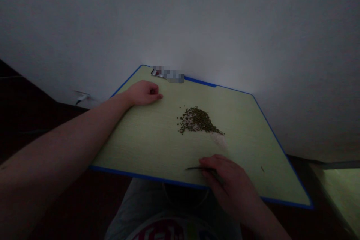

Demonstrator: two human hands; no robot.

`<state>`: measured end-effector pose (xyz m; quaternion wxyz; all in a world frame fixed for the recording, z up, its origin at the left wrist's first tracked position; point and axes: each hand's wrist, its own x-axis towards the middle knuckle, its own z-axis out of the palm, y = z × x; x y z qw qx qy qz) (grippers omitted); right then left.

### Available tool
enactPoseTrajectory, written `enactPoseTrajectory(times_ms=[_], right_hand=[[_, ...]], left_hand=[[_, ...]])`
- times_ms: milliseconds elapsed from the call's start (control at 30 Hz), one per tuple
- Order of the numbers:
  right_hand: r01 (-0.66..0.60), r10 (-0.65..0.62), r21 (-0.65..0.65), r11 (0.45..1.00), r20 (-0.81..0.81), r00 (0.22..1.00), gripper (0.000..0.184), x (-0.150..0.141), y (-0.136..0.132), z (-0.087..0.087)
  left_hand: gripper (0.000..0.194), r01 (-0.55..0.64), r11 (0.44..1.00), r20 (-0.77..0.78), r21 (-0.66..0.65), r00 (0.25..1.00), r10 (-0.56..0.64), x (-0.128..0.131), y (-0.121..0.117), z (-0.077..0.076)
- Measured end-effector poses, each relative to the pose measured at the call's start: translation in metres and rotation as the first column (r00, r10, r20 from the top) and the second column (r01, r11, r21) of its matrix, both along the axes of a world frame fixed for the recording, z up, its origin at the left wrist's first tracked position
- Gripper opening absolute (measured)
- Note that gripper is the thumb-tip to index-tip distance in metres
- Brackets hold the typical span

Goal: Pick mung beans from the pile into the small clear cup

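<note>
A heap of small green beans [198, 119], which look like mung beans, lies loosely spread on the pale yellow-green tabletop [152, 135]. Whitish grains [219, 140] show among the beans and trail off toward the lower right, too small to name surely. My right hand [227, 180], near the front edge, pinches thin dark tweezers [192, 168]; their tip points left, below the heap and apart from it. On the table's left side rests my left hand [144, 93], fingers curled in a loose fist, with nothing visible in it.
A phone [167, 75], partly blurred out, lies at the table's back edge against the wall [213, 26]. A small brown sliver [262, 169] is at the right. Below the front edge, a dark round container [185, 195] shows between my legs. A plug [83, 98] is on the left wall.
</note>
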<state>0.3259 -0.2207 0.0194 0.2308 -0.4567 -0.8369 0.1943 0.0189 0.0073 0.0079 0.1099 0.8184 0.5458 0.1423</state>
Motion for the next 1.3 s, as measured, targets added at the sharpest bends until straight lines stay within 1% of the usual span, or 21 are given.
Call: enactPoseTrajectory(times_ms=[100,200,400,567,633,733,767,833,933,1033,1167,1267,1300], right_hand=[[0.125,-0.127,0.037,0.991,0.064,0.99,0.021,-0.002,0.01,-0.004],[0.181,-0.191,0.102,0.978,0.092,0.977,0.023,-0.01,0.023,-0.004],[0.183,-0.213,0.205,0.961,0.138,0.967,0.025,-0.028,0.042,-0.005],[0.188,-0.231,0.255,0.948,0.15,0.961,0.025,-0.034,0.045,-0.004],[0.151,-0.203,0.277,0.949,0.166,0.965,0.024,-0.037,0.04,-0.005],[0.004,-0.081,0.33,0.944,0.219,0.972,0.024,-0.043,0.026,-0.014],[-0.052,-0.041,0.364,0.93,0.244,0.969,0.025,-0.046,0.021,-0.019],[-0.088,-0.032,0.441,0.893,0.256,0.966,0.03,-0.051,0.011,-0.027],[-0.079,-0.048,0.411,0.908,0.291,0.956,0.035,-0.062,0.004,-0.031],[-0.088,-0.042,0.327,0.941,0.371,0.928,0.035,-0.077,0.007,-0.023],[-0.102,-0.003,0.212,0.972,0.443,0.897,0.035,-0.102,0.022,-0.009],[-0.086,-0.004,0.18,0.98,0.45,0.893,0.03,-0.121,0.037,-0.004],[-0.062,-0.027,0.182,0.981,0.45,0.892,0.027,-0.127,0.041,-0.003]], left_hand=[[0.038,0.005,1.0,0.009,0.006,1.0,-0.005,0.0,0.0,-0.001],[0.037,0.003,1.0,0.024,0.005,1.0,-0.003,0.0,0.0,-0.001],[0.037,0.022,0.999,0.02,0.026,1.0,-0.022,-0.001,0.002,-0.003],[0.038,0.038,0.998,0.017,0.042,0.999,-0.039,-0.002,0.003,-0.003],[0.037,0.035,0.998,0.017,0.043,0.999,-0.035,-0.002,0.003,-0.004],[0.037,0.033,0.999,0.017,0.039,0.999,-0.034,-0.002,0.004,-0.004],[0.037,0.035,0.999,0.016,0.037,0.999,-0.036,-0.002,0.004,-0.004],[0.037,0.036,0.999,0.01,0.033,0.999,-0.036,-0.003,0.004,-0.005],[0.036,0.029,0.999,0.011,0.035,1.0,-0.029,-0.003,0.004,-0.004],[0.035,0.038,0.999,0.032,0.031,0.999,-0.039,-0.002,0.003,-0.003],[0.036,0.038,0.999,0.044,0.016,0.998,-0.039,-0.001,0.001,-0.002],[0.036,0.034,0.999,0.045,0.015,0.998,-0.035,0.0,0.0,-0.001],[0.036,0.031,0.999,0.044,0.013,0.999,-0.032,0.001,0.0,0.0]])
